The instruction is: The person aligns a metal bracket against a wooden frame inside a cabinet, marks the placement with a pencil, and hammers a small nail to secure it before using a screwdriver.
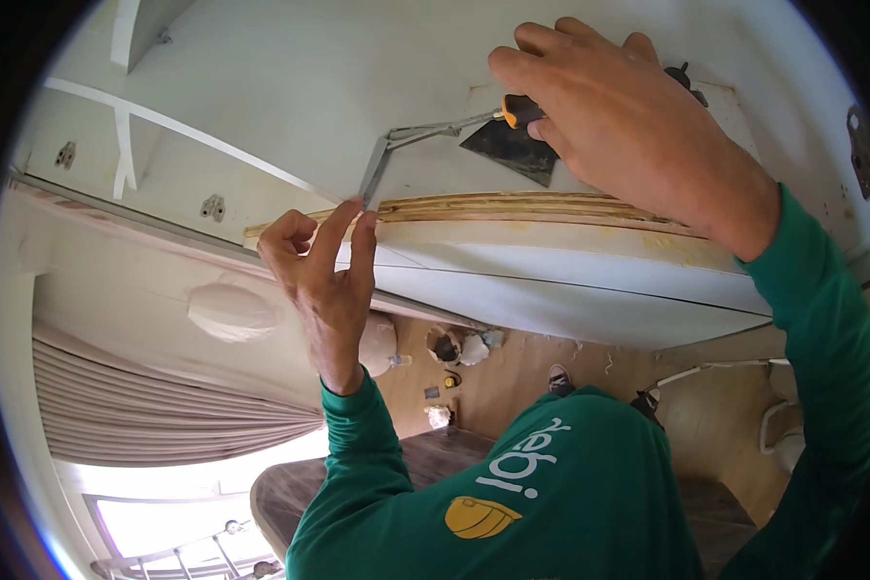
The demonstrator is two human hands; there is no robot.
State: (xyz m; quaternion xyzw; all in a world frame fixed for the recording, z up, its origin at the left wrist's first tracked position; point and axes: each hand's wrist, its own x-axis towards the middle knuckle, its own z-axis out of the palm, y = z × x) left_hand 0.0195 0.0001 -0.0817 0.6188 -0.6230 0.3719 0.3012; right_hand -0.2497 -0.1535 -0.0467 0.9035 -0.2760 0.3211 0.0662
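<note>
Metal linkage (375, 166), at centre: a bent, jointed arm lying before a pale panel (251, 116), with its lower end at the raw wood edge (532, 206) and its upper limb running right toward my driver (522, 109). My left hand (327, 280) meets the lower end; index finger and thumb stand narrow, tips close together at the metal. Whether they truly pinch it or only touch it, I cannot tell. My right hand (628, 121) is wrapped about the driver's orange and black handle, thumb alongside, shaft directed at the linkage's upper limb; whether its tip is seated, I cannot tell.

I judge the step in hand to be steadying the linkage with one hand while working its other end with the driver. The next move, in my judgement, calls for the left fingertips to keep the lower end from swinging and for the shaft to stay in line with whatever it bears on.

Surrounding parts: a dark plate (517, 155) just below the driver; a black object (680, 75), partly hidden, beyond my right hand; two hinge plates (213, 207) at left. Farther out, below: a tape measure (451, 380) on the floor (512, 362) and a pleated curtain (164, 396).
</note>
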